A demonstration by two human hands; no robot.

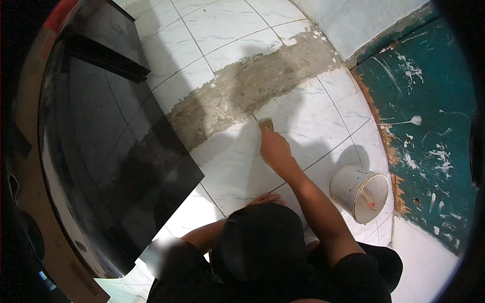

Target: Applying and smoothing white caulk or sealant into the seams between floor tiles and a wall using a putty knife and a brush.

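Note:
My right hand (276,150) is closed around a small flat tool (266,123) with a brownish end, a brush or a scraper; I cannot tell which. Its end is over the white tiled floor (237,166), close to the edge of a rough grey cement strip (262,81) that crosses the tiles. Nearer to me, my left hand (266,198) lies flat on the tiles with its fingers stretched out. My dark-clothed knee (257,237) hides part of that hand and wrist.
A white bucket (346,187) stands right of my right forearm, with a red-tipped thing (372,205) inside. A glossy black panel (116,151) fills the left side. On the right, a dark green board (429,101) with white splatters and a ragged brown edge meets the tiles.

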